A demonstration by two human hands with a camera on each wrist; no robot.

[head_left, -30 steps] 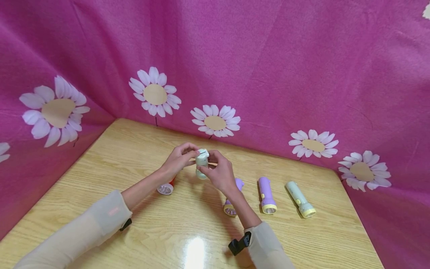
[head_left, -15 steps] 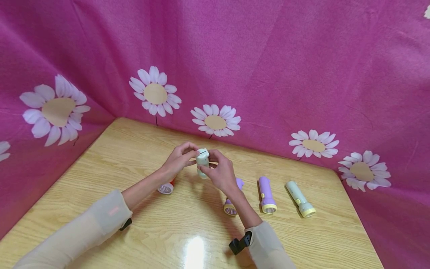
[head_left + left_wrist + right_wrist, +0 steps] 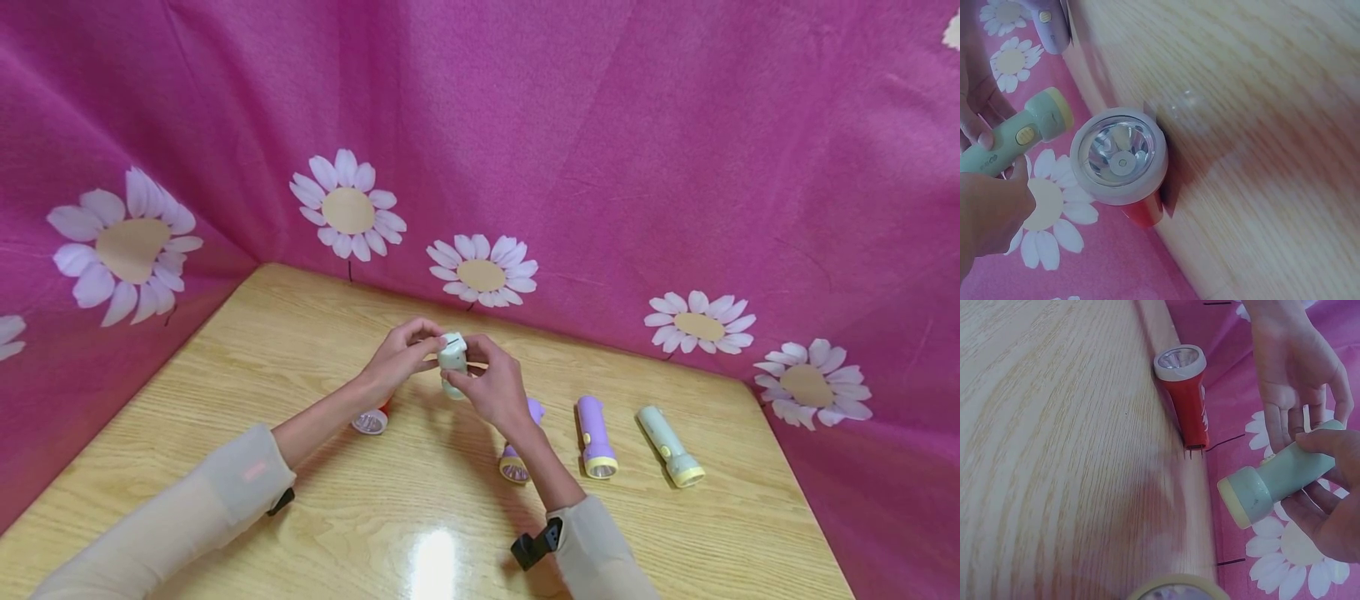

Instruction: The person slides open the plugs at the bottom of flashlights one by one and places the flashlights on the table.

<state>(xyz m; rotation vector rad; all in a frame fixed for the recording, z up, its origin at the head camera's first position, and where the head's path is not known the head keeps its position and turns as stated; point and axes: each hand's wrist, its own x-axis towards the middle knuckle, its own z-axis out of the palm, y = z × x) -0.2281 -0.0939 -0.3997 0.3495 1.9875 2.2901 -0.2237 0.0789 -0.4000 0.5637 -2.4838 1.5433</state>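
nearest to the person are the beige sleeves, with a black camera at each cuff. a bit farther, on the wooden table, a pale torch lies to the right, its lens turned to the person. beside it lies a purple torch, and next a second purple torch, partly hidden by the right forearm. on the left side lies a red torch; the left forearm covers much of it in the head view.

farther than these, the mint torch is between the two hands, and it seems to be lifted apart from the table. its long axis goes steeply, tail up and lens end down. the right hand pinches the body between thumb and fingers, from the right. the left hand pinches the tail end from the left, as i judge. so both hands are equally near: the left one higher, the right one lower on the torch. behind everything hangs the pink cloth with daisies.
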